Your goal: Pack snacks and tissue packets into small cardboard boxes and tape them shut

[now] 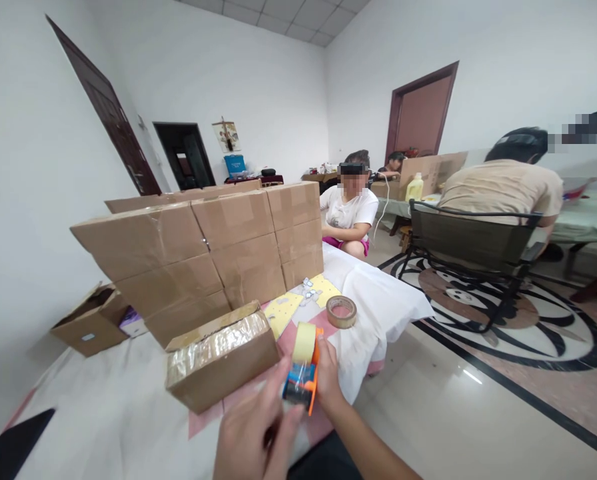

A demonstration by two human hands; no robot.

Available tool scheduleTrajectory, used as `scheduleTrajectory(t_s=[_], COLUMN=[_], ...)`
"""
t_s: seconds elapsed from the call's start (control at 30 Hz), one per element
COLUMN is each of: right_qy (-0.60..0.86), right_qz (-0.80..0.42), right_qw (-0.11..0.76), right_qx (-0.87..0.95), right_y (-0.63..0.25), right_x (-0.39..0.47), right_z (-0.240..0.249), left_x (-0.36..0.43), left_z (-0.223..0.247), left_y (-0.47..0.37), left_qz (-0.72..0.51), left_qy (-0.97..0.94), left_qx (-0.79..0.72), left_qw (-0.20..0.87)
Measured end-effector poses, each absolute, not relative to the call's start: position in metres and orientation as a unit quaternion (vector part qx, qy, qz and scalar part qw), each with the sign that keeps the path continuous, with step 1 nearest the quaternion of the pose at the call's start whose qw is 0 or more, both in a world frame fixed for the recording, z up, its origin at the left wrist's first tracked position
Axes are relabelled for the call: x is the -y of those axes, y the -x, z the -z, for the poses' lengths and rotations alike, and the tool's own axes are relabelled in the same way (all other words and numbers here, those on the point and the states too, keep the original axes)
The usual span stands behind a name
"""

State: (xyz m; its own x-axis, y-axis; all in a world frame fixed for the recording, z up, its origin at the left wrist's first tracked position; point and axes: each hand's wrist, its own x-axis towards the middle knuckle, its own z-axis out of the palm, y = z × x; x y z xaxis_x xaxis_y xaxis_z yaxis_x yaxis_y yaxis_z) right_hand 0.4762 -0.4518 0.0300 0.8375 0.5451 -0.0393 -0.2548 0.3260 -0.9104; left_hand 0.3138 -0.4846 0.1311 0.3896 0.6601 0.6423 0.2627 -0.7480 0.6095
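My right hand (327,373) is closed on an orange and blue tape dispenser (314,373), which carries a roll of yellowish tape (304,343) and has a black roller at its near end. Close to that roller is my left hand (253,427), slightly blurred, with its index finger stretched out and its thumb apart. Whether it touches the dispenser I cannot tell. Left of the dispenser lies a cardboard box (223,373) with shiny clear tape along its top. A loose tape roll (341,312) lies flat just beyond the dispenser.
Stacked cardboard boxes (243,243) form a wall across the table (113,413). An open carton (95,327) stands at the left, with a dark flat object (15,443) nearer. A person (351,210) sits beyond the table; another (503,177) sits in a chair (473,230) at right.
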Motion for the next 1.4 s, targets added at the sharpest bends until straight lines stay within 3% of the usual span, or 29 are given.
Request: scheduleTrajectory(t_s=[0.07,0.2,0.27,0.37,0.67,1.17,1.4], right_qy=[0.541,0.569,0.574,0.562,0.520,0.519,0.461], right_qz=[-0.258,-0.250,-0.239,-0.236,-0.268,-0.289,-0.345], right_qw=[0.790,0.775,0.775,0.785,0.805,0.799,0.815], right_qx=[0.128,0.115,0.111,0.111,0.103,0.094,0.055], right_y=[-0.476,-0.480,-0.482,-0.481,-0.472,-0.463,-0.455], right_x=[0.455,0.462,0.464,0.464,0.463,0.464,0.468], right_z=[-0.036,-0.044,-0.044,-0.042,-0.038,-0.045,-0.070], left_x=[0.483,0.475,0.472,0.470,0.480,0.487,0.487], left_z=[-0.151,-0.129,-0.101,-0.069,-0.034,-0.031,-0.032], left_y=[-0.322,-0.334,-0.334,-0.332,-0.326,-0.316,-0.312], left_qz=[-0.395,-0.342,-0.280,-0.212,-0.277,-0.314,-0.337], left_qy=[-0.869,-0.818,-0.785,-0.767,-0.663,-0.649,-0.704], left_qx=[-0.223,-0.415,-0.481,-0.447,-0.357,-0.303,-0.321], left_qw=[0.197,0.204,0.271,0.409,0.597,0.623,0.536])
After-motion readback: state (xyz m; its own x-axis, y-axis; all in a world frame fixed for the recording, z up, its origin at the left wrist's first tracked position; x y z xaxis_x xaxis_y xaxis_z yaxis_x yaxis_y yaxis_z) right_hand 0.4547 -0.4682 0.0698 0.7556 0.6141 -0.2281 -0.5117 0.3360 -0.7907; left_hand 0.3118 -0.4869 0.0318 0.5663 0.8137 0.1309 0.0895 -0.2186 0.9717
